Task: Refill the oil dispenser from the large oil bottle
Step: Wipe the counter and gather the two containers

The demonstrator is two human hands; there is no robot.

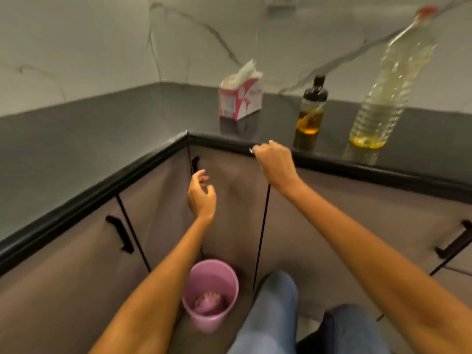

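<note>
The oil dispenser (310, 116), a small clear bottle with a black top, stands on the dark countertop (102, 139) with amber oil in its lower part. To its right stands the large plastic oil bottle (390, 90) with a red cap and a thin layer of yellow oil at the bottom. My right hand (274, 162) hovers at the counter's front edge, just left of the dispenser, with its fingers curled into a fist; a small pale glint shows at the fingertips. Lower down, my left hand (201, 195) hangs in front of the cabinet doors with relaxed fingers, holding nothing.
A red and white tissue box (240, 100) sits on the counter left of the dispenser. A pink bin (210, 295) with something crumpled inside stands on the floor by my legs. Grey cabinet doors with black handles (120, 233) run under the L-shaped counter. Marble wall behind.
</note>
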